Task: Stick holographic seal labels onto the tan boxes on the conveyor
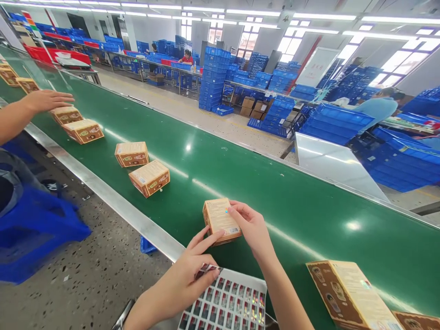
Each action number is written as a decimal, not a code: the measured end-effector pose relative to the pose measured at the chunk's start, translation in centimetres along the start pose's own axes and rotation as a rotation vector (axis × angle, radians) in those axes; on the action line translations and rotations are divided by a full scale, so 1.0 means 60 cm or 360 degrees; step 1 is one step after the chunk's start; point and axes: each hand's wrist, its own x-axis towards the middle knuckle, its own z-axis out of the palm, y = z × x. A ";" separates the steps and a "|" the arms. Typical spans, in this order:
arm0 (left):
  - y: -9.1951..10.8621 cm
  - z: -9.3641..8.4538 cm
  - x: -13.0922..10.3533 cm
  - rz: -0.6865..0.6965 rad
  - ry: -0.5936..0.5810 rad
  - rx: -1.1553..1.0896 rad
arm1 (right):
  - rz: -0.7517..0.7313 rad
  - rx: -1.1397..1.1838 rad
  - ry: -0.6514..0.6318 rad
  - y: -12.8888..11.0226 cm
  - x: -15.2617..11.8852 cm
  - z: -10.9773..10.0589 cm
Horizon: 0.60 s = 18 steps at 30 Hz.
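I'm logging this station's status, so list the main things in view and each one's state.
Left hand: holding the sticker sheet, touching the box beneath
Right hand: touching that same box
Sticker sheet: many stickers in rows
Box: closed, on the belt, shiny sticker on top
Belt: motion can't be told
Blue crates: stacked
Ceiling lights: lit

Cream-topped box (pixel 219 217) lies between left hand (pixel 187 279) and right hand (pixel 252 229); 1 shiny sticker (pixel 227 210) sits by the right thumb; gridded label sheet (pixel 233 300) extends from the left grip.
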 end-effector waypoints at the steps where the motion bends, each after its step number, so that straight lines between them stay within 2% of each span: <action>1: 0.002 0.002 0.000 -0.0005 -0.0020 0.0002 | -0.0004 -0.0012 -0.0006 0.000 -0.002 -0.003; 9: 0.013 0.017 0.005 -0.0005 -0.0132 0.0037 | -0.0037 -0.0239 -0.0005 -0.002 -0.014 -0.032; 15: 0.018 0.029 0.014 0.0079 -0.0179 0.0019 | -0.0162 -0.0593 0.0145 -0.005 -0.025 -0.042; 18: 0.017 0.035 0.019 0.0110 -0.0192 0.0005 | -0.0169 -0.0707 0.0299 -0.006 -0.023 -0.050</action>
